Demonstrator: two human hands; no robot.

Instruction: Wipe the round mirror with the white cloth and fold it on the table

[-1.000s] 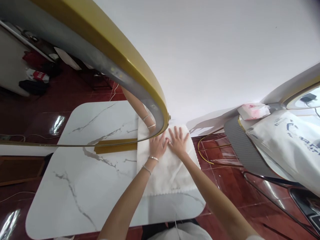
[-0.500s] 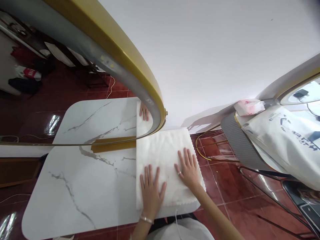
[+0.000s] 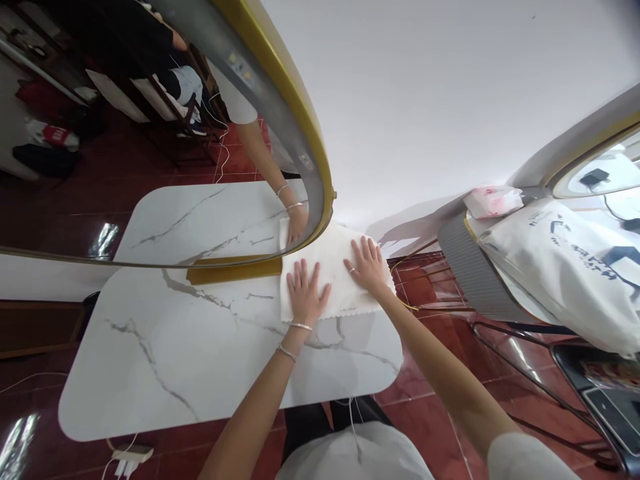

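While both palms press flat, I see my left hand [image 3: 305, 295] spread open on the folded white cloth [image 3: 334, 280], fingers splayed and pointing toward twelve o'clock, grasping nothing. My right hand [image 3: 371, 265] lies just beside it at about two o'clock from the left, also open and flat on the fabric, a thin ring on one finger. Neither hand is clenched; the cloth sits under the palms rather than inside any grip.

That cloth lies at the far right part of the white marble-patterned table with rounded corners [image 3: 175, 347], its scalloped near edge running just below my left wrist at six o'clock. Its far edge meets the base of the large gold-framed oval mirror [image 3: 280, 87], which stands at eleven o'clock from my hands and shows a reflected hand on the cloth.

Two thin silver bangles [image 3: 295, 339] circle my left forearm, near the table's middle. At three o'clock, well apart from the cloth, a white printed bag [image 3: 565, 267] rests on a grey-rimmed surface, with a small pink and white packet [image 3: 490, 200] beyond it. Dark red glossy floor tiles [image 3: 440, 293] show around the table.
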